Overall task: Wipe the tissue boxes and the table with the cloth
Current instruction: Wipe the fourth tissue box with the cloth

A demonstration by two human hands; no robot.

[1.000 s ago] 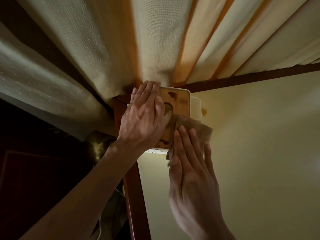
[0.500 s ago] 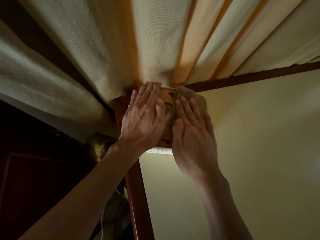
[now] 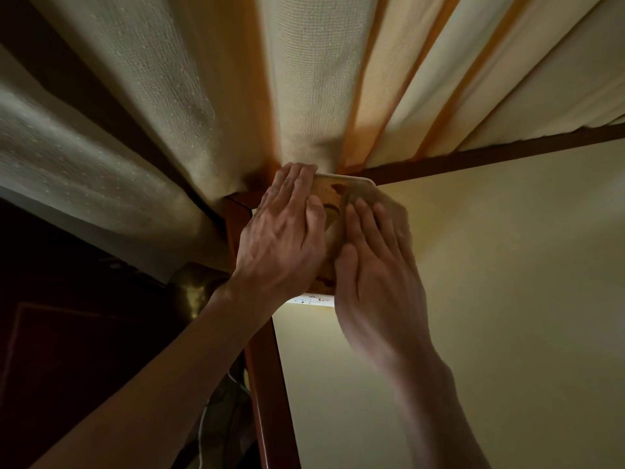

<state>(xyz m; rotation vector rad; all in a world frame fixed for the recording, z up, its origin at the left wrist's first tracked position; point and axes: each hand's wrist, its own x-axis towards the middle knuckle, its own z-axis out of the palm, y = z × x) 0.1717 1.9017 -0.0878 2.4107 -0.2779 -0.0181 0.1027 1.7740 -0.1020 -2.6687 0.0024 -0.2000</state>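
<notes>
Tissue box (image 3: 333, 198), wooden-topped with a dark oval opening and a pale rim, sits at the far left corner of the pale yellow worktop (image 3: 507, 265), right up against the hanging cream curtains (image 3: 304, 79). Both hands lie on top of it.

The left hand (image 3: 280, 238) rests flat on the left part of the lid, fingers (image 3: 292, 179) stretched out straight and close together, their tips reaching the far edge of the box beside the curtain folds. It grips nothing; it only presses down on the lid.

The right hand (image 3: 375, 265) lies just beside it, a little blurred. Its fingers are also laid out flat and together, pressing a brownish cloth (image 3: 389, 203) onto the right part of the lid. The cloth shows past the fingertips, toward the far right corner of the box. The hand does not close around the cloth; it pins it under the palm.

A reddish-brown wooden edge (image 3: 267, 384) runs along the left side of the worktop, and a brass-coloured object (image 3: 192, 289) sits in the dark area to its left.
</notes>
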